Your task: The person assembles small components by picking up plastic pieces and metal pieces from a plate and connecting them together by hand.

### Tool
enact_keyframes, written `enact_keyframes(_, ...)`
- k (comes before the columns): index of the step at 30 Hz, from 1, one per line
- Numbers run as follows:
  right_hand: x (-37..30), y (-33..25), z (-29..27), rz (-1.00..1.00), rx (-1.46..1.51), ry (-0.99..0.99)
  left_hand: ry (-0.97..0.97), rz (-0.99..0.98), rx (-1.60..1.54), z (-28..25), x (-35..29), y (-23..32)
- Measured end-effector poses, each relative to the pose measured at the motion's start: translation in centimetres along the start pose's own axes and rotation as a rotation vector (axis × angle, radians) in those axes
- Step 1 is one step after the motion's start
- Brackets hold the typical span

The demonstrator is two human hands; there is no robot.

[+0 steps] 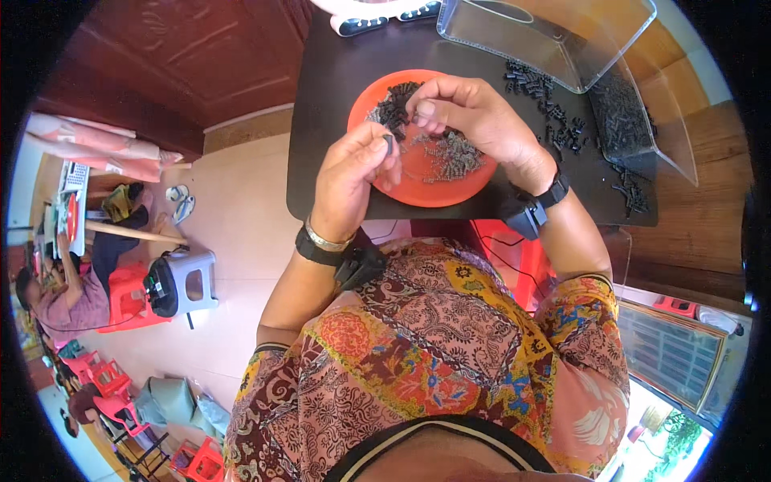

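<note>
Dark table (329,104), pale floor (241,177); left hand (349,167) pinches black piece (389,143); right (486,120) curled, contents unclear.

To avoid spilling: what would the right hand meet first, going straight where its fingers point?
Probably the black pieces on the orange plate; height is unclear, so the right hand may pass above.

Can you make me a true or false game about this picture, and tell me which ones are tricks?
1. The plate sits on the table. True.
2. The table is bright white. False: the table is dark.
3. The left hand holds a small black piece. True.
4. The plate is blue. False: the plate is orange-red.
5. Loose black bits lie on the table, off the plate. True.
</note>
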State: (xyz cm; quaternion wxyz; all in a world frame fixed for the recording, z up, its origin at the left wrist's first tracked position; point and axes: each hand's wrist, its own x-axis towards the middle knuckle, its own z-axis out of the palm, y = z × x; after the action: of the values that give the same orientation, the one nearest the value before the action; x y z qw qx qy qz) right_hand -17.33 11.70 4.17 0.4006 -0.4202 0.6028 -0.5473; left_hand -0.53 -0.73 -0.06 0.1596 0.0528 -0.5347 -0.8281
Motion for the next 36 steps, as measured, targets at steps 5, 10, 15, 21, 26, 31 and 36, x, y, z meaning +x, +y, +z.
enact_keyframes(5,-0.5,-0.5,1.6,-0.075,0.158,-0.018,-0.031,0.013,-0.014,0.5,0.6,0.0)
enact_keyframes(10,-0.7,-0.5,1.9,-0.132,0.090,-0.013,-0.003,0.013,-0.076,0.6,0.3,0.0)
enact_keyframes(15,-0.7,0.6,2.0,-0.200,0.041,-0.057,0.002,0.037,-0.072,0.4,0.3,0.1)
enact_keyframes(21,-0.2,1.1,2.1,-0.205,0.030,-0.045,-0.046,0.038,-0.038,0.1,0.2,0.4)
enact_keyframes(26,-0.2,0.4,1.5,-0.236,-0.005,-0.133,-0.049,-0.007,-0.013,0.1,0.2,0.5)
enact_keyframes(31,-0.2,-0.7,1.2,-0.185,-0.033,-0.245,-0.110,-0.041,-0.008,-0.5,0.4,0.4)
enact_keyframes(36,-0.8,-2.0,1.6,-0.146,-0.255,-0.200,-0.063,-0.051,-0.023,0.1,0.4,0.5)
